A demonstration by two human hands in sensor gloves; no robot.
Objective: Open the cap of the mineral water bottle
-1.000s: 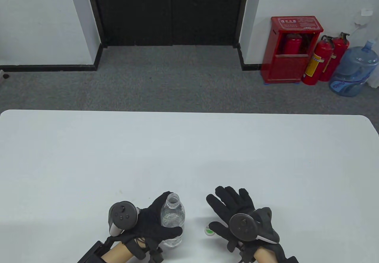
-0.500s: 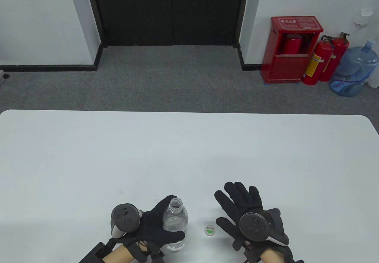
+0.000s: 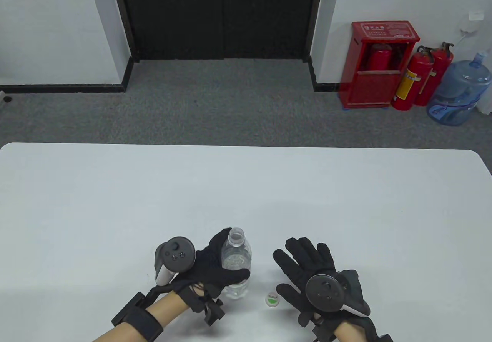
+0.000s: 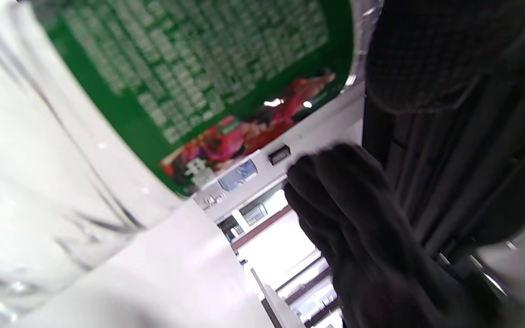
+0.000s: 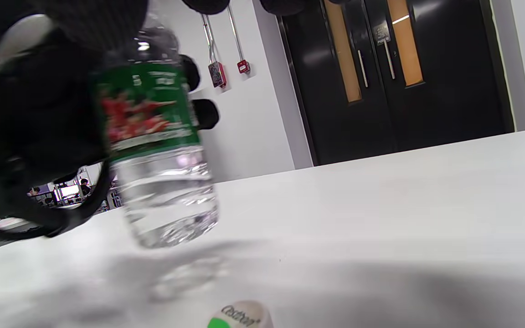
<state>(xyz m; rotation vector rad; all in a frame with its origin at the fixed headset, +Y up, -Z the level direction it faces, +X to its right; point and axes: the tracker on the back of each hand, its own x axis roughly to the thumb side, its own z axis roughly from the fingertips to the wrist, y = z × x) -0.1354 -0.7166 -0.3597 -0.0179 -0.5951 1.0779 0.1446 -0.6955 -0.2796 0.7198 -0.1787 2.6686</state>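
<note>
A clear mineral water bottle (image 3: 237, 261) with a green label has no cap on its neck. My left hand (image 3: 215, 269) grips it around the body and holds it tilted just above the white table (image 3: 246, 188), as the right wrist view shows for the bottle (image 5: 162, 182). The label fills the left wrist view (image 4: 198, 68). The white and green cap (image 3: 272, 299) lies on the table to the right of the bottle, also in the right wrist view (image 5: 239, 316). My right hand (image 3: 294, 274) is open and empty, fingers spread, just right of the cap.
The table's near edge is at the bottom of the table view. Beyond the far edge are grey carpet, a red extinguisher cabinet (image 3: 378, 63), two extinguishers and a blue water jug (image 3: 457, 92).
My left hand has lifted the open bottle and carried it away from me and slightly right. My right hand moved right, then drifted back left. The cap stayed put.
</note>
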